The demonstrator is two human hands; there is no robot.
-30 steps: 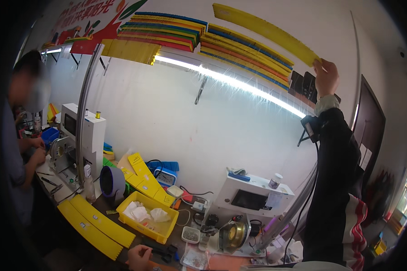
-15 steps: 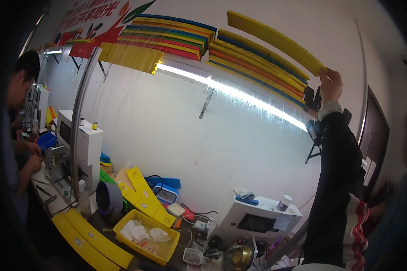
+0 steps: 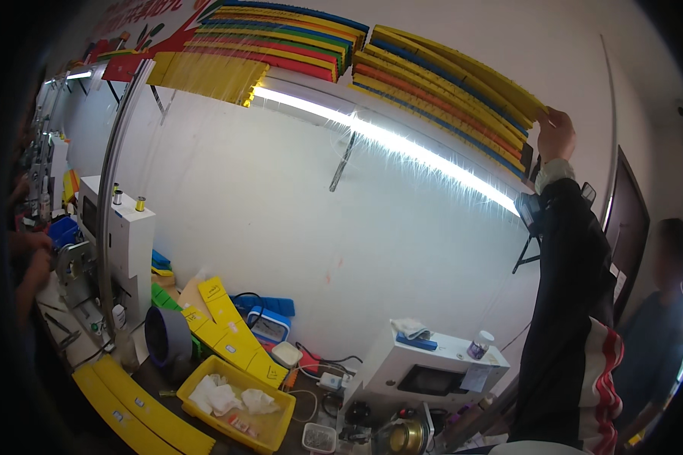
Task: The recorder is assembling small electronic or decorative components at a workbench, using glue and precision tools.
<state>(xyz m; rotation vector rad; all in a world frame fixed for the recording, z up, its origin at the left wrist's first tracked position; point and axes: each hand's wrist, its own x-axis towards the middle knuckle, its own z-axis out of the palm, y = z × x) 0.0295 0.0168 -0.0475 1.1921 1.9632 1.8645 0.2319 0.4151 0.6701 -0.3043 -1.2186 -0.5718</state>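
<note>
We see a white wall point(image 3: 281, 197) filling the middle of the view; in front of it, at right, rises a dark sleeve point(image 3: 569, 303) with a white and red side band; higher up, coloured strips in two sets — a left stack point(image 3: 273, 45) and a right stack point(image 3: 440, 91) — sit above a lit tube point(image 3: 425, 154); below, we find a white machine point(image 3: 451, 355) with a dark screen; then two yellow panels point(image 3: 155, 412) side by side at lower left, and a yellow tray point(image 3: 279, 418) holding crumpled white material; smaller again is the yellow strip point(image 3: 493, 78) along the top of the right stack, though whether it rests fully flat we cannot tell; the right hand point(image 3: 557, 135) grips its right end, fingers closed on the edge; the left hand is out of view — we cannot tell its state; smallest, we note a jar point(image 3: 479, 345) on the machine and a yellow spool point(image 3: 140, 204) at left.
</note>
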